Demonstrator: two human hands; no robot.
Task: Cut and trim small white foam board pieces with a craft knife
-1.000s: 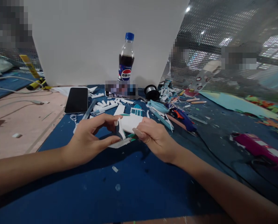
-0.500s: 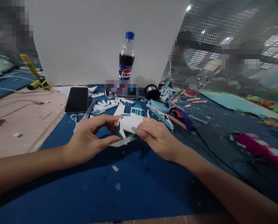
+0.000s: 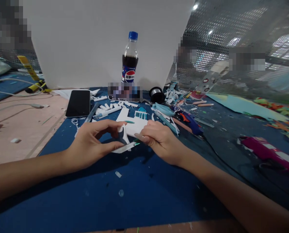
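Note:
My left hand is curled round a small white piece with a curved edge, thumb below and fingers above. A pale flat strip runs along its underside at the thumb. Close by on the right, my right hand is closed in a pinch, thumb against the bent fingers. What it grips is mostly hidden; a thin green edge shows by the thumb tip. Behind both hands lie a flat white board piece and a small teal-and-white grid piece.
White offcuts litter the blue mat. Farther back are a black phone, a cola bottle, a wire spool and a second, blurred phone. Blue glue gun with cord and a magenta tool lie right.
The whole view has shifted slightly to the left. Both hands keep nearly the same grip, and less of the green edge shows between them.

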